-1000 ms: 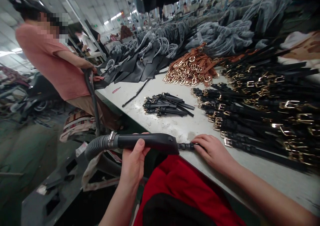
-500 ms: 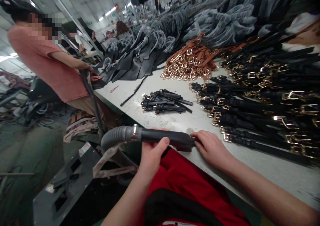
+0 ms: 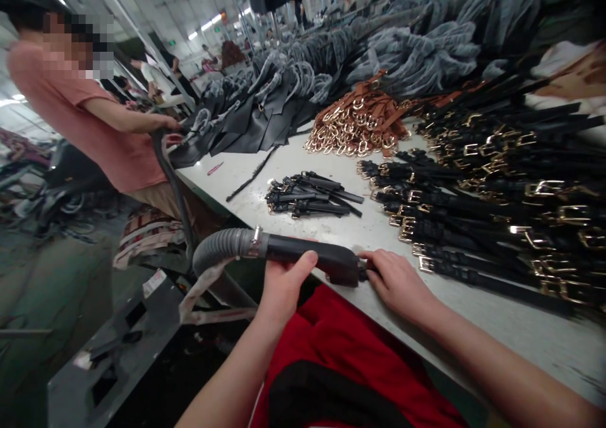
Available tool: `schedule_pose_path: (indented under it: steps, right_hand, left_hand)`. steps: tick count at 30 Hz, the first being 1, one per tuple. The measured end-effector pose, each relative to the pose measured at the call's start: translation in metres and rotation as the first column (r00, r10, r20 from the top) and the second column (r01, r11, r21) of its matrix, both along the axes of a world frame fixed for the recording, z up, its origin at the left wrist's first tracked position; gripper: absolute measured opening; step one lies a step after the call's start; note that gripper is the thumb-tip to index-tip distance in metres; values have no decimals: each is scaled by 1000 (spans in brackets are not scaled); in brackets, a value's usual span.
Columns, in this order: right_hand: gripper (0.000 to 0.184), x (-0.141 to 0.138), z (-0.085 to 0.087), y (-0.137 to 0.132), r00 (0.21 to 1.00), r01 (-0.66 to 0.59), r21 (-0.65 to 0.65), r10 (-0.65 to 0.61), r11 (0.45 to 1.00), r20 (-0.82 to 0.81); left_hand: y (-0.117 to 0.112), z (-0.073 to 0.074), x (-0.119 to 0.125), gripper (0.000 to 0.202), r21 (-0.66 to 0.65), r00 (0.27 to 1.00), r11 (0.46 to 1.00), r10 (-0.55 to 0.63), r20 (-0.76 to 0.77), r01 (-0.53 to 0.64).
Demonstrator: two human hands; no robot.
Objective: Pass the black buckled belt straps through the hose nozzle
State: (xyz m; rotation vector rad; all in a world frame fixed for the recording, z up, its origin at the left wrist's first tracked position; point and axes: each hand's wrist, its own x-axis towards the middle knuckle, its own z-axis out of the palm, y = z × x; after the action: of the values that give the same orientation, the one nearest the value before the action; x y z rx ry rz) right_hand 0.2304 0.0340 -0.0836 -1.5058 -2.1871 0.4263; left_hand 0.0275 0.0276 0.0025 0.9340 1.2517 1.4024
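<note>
- Gripping the black plastic nozzle [image 3: 326,259] of a grey ribbed hose [image 3: 218,249], the left hand [image 3: 283,284] is wrapped fully round it, thumb on top, at the near edge of the white worktable [image 3: 345,233].
- The right hand [image 3: 398,283] lies palm-down on the table, fingertips touching the nozzle's mouth; whether it pinches anything cannot be told.
- Black belts with gold buckles [image 3: 492,216] lie just beyond it.

- The left hand [image 3: 281,286] is curled in a firm grip, with the thumb laid over the top.
- The left forearm [image 3: 227,377] is bare and rises from the lower edge, wrist straight.
- The right hand [image 3: 402,283] lies palm down, fingers stretched leftward and close together.
- The right forearm [image 3: 497,365] is bare and slants in from the lower right.
</note>
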Motion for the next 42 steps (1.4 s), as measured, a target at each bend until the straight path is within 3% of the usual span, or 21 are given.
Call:
schedule_pose_path:
  steps: [4,9,14,18,22,25,28,31,35,42]
  right_hand:
    - [26,0,-1,0,1000,-8,22,8,1000,-13]
    - [27,0,-1,0,1000,2,12,-2,1000,4]
    - [25,-1,1,-1,1000,-12,-5,12,1000,23]
    - [26,-1,0,-1,999,5,2,-5,1000,40]
    - [24,-1,-1,-4,999,7,34,-8,999,33]
    - [24,-2,3,-5,1000,11,54,-12,999,26]
    - [27,-4,12,-5,998,-51,61,47,997,52]
    - [24,-8,18,-4,988,-123,24,120,992,95]
    - [10,-11,18,-11,989,-87,14,85,996,120]
    - [10,-11,13,-26,998,-46,-56,44,997,-43]
  left_hand:
    - [2,-1,-4,31,13,993,995,102,62,-103]
    - [5,-13,-5,35,-61,983,996,81,166,-71]
    - [2,-15,-14,36,-57,962,982,186,198,-179]
    - [5,-19,-2,41,-85,966,991,124,226,-107]
    - [3,-12,-21,36,-55,964,986,168,206,-160]
    - [-9,-3,-49,33,19,938,959,271,218,-282]
    - [-26,2,-64,34,27,923,947,304,238,-319]
    - [-37,1,-62,34,10,922,953,291,254,-303]
    - [-41,2,-58,34,16,921,953,287,265,-302]
    - [-44,3,-49,35,13,939,969,235,250,-246]
